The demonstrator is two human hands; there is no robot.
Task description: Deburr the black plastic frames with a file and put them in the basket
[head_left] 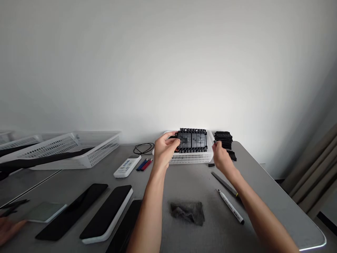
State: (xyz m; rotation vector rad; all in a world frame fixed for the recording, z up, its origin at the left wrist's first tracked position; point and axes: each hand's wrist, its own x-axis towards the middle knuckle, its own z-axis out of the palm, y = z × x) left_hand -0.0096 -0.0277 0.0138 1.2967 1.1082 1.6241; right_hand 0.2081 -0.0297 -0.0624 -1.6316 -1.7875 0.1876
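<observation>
My left hand pinches the left edge of a black ribbed plastic panel between thumb and fingers. The panel is tilted up above a white perforated basket near the wall, its long sides lined with small knobs. Beside the basket's right end my right hand is closed, apart from the panel. A small dark bit shows at its fingertips, too little to name. Behind that hand a stack of similar black parts stands on the grey table, with one loose black piece in front.
A marker, a grey stick-like tool and a dark cloth lie nearer me. Leftward are lighters, a white device, a cable, phone-like slabs and white baskets. Another person's hand touches a glassy plate.
</observation>
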